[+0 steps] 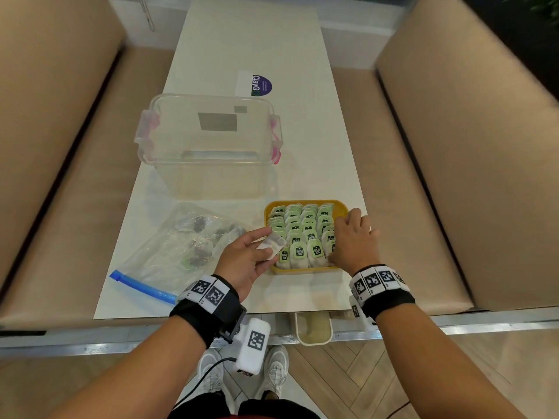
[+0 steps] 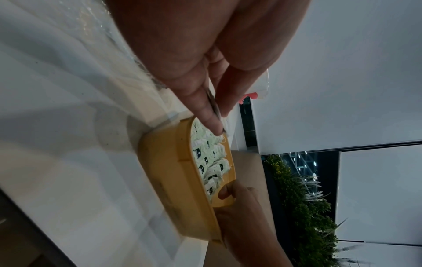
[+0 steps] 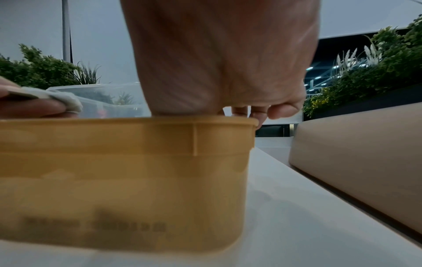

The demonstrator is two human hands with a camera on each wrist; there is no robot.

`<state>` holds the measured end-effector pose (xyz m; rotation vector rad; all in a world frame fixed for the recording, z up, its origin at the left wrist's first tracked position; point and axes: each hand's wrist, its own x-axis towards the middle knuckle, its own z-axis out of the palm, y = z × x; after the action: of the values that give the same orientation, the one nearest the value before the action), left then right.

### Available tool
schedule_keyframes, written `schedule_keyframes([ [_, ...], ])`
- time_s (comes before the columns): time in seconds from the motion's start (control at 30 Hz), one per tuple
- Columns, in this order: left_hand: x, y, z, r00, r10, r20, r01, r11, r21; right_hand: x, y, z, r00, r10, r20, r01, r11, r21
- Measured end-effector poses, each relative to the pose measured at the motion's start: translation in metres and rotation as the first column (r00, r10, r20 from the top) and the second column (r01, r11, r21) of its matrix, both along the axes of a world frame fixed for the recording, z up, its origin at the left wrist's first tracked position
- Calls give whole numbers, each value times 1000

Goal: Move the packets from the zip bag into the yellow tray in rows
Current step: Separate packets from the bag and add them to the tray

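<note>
The yellow tray (image 1: 343, 207) stands on the white table, with several rows of green-labelled packets (image 1: 299, 234) upright inside it. My left hand (image 1: 245, 255) hovers at the tray's front left corner and pinches one packet (image 1: 272, 241) between thumb and fingers, its edge showing in the left wrist view (image 2: 215, 108). My right hand (image 1: 352, 240) lies over the tray's right side, bent fingers resting on the right-hand row; the right wrist view hides their tips behind the tray wall (image 3: 128, 162). The clear zip bag (image 1: 178, 249), with more packets inside, lies to the left.
A clear plastic box (image 1: 208, 140) with pink clips stands behind the tray and bag. A white card with a purple sticker (image 1: 254, 84) lies farther back. Beige benches (image 1: 472, 164) flank the narrow table on both sides.
</note>
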<state>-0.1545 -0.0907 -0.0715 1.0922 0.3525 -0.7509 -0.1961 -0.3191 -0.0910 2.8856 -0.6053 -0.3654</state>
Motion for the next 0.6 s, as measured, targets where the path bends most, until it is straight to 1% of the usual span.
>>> schedule_keyframes([
  [0.17,2,0,0,1000,-6,2,6,1000,6,0,-6,6,999,39,9,-39,999,25],
  [0.43,1,-1,0,1000,-5,18,4,1000,21,4,-9,1,987,133,-86,-133,991,4],
  [0.6,1,-1,0,1000,-4,12,3,1000,17,4,-9,-2,987,136,-82,-134,991,23],
])
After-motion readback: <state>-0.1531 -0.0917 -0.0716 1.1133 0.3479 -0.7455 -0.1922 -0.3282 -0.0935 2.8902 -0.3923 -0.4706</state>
